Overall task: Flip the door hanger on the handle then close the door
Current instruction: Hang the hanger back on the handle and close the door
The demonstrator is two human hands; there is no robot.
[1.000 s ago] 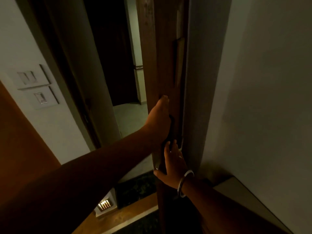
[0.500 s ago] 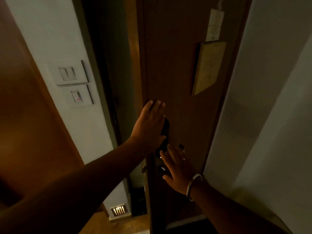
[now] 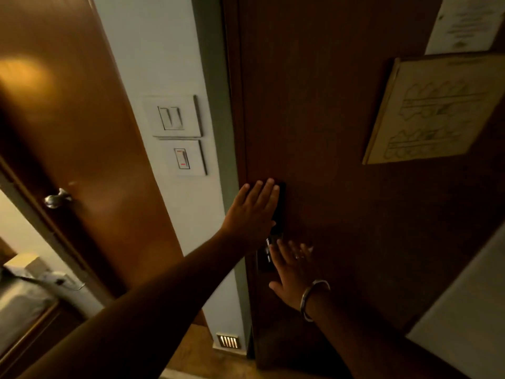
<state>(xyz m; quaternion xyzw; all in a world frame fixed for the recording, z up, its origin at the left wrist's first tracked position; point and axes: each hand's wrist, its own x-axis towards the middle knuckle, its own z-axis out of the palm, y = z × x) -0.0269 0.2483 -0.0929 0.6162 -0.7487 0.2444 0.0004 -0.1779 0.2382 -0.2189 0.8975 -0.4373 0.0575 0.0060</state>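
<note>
Dim amber light fills our entry nook, and we take it from the left. Farthest left a second wooden door (image 3: 82, 127) stands with its round metal knob (image 3: 56, 198); then comes a strip of pale wall (image 3: 153, 50) carrying a double switch (image 3: 172, 117) above a single switch (image 3: 182, 158) (a small red mark glows on that one). Low on the same wall sits a floor-level light (image 3: 228, 341).

Next comes the dark door (image 3: 328, 105) we are meant to close. It looks flush with its frame, with no gap showing at the edge, so we judge the closing done or nearly done. Our left hand (image 3: 252, 212) lies flat and open, fingers spread, on the door over the black lock plate (image 3: 279, 212). Our right hand (image 3: 293, 272) is also open and grips nothing, its palm toward the door just beside the handle (image 3: 266, 253), with a bangle (image 3: 311, 299) at the wrist.

We cannot find the hanger anywhere in view, so we cannot tell whether the flip is done.

Farther right, a framed plan (image 3: 434, 110) hangs on the door under a white notice (image 3: 464, 23); the print on both is too blurred to read, and we see no brand anywhere.
</note>
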